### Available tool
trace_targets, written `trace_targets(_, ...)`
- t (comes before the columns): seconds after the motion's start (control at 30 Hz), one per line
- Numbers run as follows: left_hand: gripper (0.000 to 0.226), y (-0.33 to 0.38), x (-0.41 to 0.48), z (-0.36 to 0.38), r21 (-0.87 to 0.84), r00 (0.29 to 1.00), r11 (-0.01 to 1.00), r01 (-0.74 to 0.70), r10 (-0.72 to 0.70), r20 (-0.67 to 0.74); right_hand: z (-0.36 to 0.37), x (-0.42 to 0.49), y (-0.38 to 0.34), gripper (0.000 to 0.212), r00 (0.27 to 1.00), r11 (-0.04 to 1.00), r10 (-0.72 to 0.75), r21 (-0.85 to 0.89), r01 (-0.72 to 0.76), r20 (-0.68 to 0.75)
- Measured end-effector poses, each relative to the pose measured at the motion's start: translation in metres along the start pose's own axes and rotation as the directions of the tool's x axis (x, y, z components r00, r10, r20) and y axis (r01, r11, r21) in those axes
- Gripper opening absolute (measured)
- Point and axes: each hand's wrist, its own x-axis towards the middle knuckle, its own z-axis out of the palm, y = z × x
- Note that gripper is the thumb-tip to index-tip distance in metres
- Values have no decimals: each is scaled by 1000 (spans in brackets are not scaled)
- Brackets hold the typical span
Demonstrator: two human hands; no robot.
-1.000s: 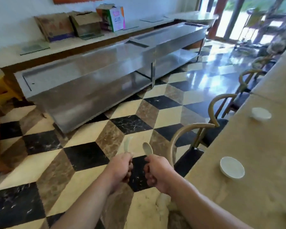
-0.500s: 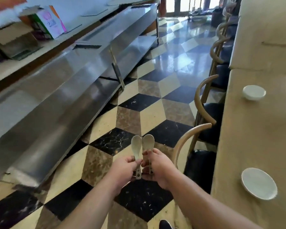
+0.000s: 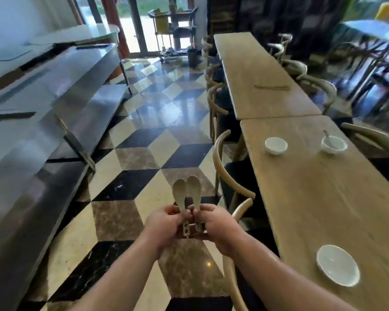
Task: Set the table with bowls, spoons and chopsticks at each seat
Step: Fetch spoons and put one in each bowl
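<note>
- The long wooden table [image 3: 323, 198] runs up the right of the view and is the landmark here; it seems to be laid seat by seat along both long edges, which would explain why the bowls sit near the edges and not in the middle
- Curved-back wooden chairs [image 3: 225, 167] are tucked against the table's aisle edge, each marking a seat
- The nearest white bowl [image 3: 337, 267] lies on the table by the aisle edge, low in the view; it looks empty
- A second white bowl [image 3: 276, 145] stands further up that same edge, also empty as far as can be told
- Across the table from it, a third bowl [image 3: 334, 144] holds a spoon, so that seat looks partly laid
- A pair of chopsticks [image 3: 271, 87] lies on the far table section, beyond the bowls
- The left hand [image 3: 164, 227] and right hand [image 3: 218, 230] are raised together over the floor beside the table's aisle edge, forearms stretched forward
- Each hand is pinched closed on the handle of one pale ceramic soup spoon: left spoon [image 3: 178, 193], right spoon [image 3: 194, 189], scoops upward and touching, probably being separated, one for each empty bowl
</note>
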Motion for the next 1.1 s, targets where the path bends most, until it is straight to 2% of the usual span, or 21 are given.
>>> trace_targets(0.17,13,20,48,-21,149,976,979,-136,107,191,21,20,2,23,971,969,68,246,-10,-228)
trace_targets(0.23,14,24,60,-22,193,949,964,-181,120,291,30,16,3,21,941,961,91,276,2,-327)
trace_targets(0.33,13,29,75,-9,162,902,971,-174,92,422,34,0,0,21,907,964,77,262,37,-414)
trace_targets(0.53,12,45,72,62,228,755,941,-250,42,654,-1,-41,16,24,772,906,119,387,173,-624)
trace_targets(0.7,14,48,35,135,302,616,895,-328,-39,786,-33,-85,59,22,680,844,205,479,241,-704)
trace_targets(0.8,14,37,16,183,369,529,872,-322,-158,834,-61,-106,92,20,614,789,297,550,274,-731)
trace_targets(0.9,12,29,15,229,396,509,874,-282,-214,834,-100,-114,119,15,593,750,346,594,291,-727)
trace_targets(1.0,13,20,30,279,417,529,875,-246,-239,814,-150,-105,141,16,594,755,364,600,263,-717)
trace_targets(1.03,12,20,37,294,430,549,872,-235,-245,799,-169,-101,150,16,579,766,379,595,241,-722)
trace_targets(1.1,12,18,54,321,467,589,854,-231,-260,765,-207,-94,169,17,497,828,413,542,144,-763)
